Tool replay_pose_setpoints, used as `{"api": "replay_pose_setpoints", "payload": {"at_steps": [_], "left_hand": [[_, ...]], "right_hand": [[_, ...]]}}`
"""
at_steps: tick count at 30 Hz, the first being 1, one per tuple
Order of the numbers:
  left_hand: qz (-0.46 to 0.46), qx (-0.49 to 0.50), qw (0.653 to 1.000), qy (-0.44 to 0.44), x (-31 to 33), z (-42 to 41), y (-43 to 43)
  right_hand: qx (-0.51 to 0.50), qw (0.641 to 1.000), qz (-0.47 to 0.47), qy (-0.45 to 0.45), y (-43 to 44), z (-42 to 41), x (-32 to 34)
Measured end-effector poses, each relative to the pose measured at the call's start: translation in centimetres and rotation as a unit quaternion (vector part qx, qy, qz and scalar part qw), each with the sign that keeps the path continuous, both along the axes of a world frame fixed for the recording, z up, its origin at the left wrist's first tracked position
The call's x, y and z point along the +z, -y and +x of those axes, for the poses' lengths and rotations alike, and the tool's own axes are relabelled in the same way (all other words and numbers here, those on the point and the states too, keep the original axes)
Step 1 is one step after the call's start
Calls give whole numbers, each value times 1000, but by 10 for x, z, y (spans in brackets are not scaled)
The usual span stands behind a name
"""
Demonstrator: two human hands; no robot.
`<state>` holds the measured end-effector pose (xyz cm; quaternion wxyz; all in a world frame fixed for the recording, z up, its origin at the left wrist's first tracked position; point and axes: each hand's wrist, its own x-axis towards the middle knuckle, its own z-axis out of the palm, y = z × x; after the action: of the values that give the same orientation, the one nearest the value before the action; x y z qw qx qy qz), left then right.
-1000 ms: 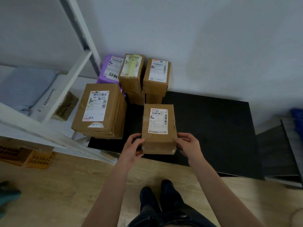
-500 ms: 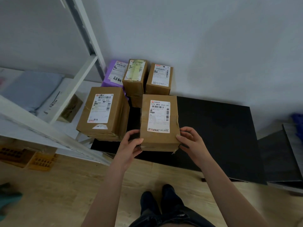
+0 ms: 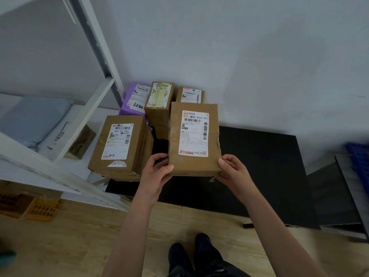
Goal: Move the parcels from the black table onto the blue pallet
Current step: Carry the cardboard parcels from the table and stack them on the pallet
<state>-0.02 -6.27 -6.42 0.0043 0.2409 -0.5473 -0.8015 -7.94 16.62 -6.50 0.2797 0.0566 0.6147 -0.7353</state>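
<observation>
A brown cardboard parcel with a white label is held up above the black table. My left hand grips its near left corner and my right hand grips its near right corner. On the table's left end stay a large brown parcel, a purple parcel and two smaller brown parcels against the wall. A strip of the blue pallet shows at the far right edge.
A white metal shelf frame stands at the left, with a grey bag on its shelf. Yellow crates lie on the wooden floor under it. A dark low platform sits right of the table. My feet stand in front.
Both hands have lifted the brown parcel off the table and raised it towards me; it now hides part of the small parcels behind. The other parcels have not moved.
</observation>
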Motion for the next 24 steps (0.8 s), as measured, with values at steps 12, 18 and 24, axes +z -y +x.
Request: {"api": "replay_pose_setpoints", "payload": {"at_steps": [12,18,24], "left_hand": [[-9,-125,992,-9,-12,-22,-34],[-16,-188,982,-5,-16,-31,-82],[-27,-214,976,-8,-15,-42,-145]], "right_hand": [[-109,994,25,-12,-48,30,9],[-174,983,37,-41,-93,51,9],[-208,976,39,-48,-153,55,9]]}}
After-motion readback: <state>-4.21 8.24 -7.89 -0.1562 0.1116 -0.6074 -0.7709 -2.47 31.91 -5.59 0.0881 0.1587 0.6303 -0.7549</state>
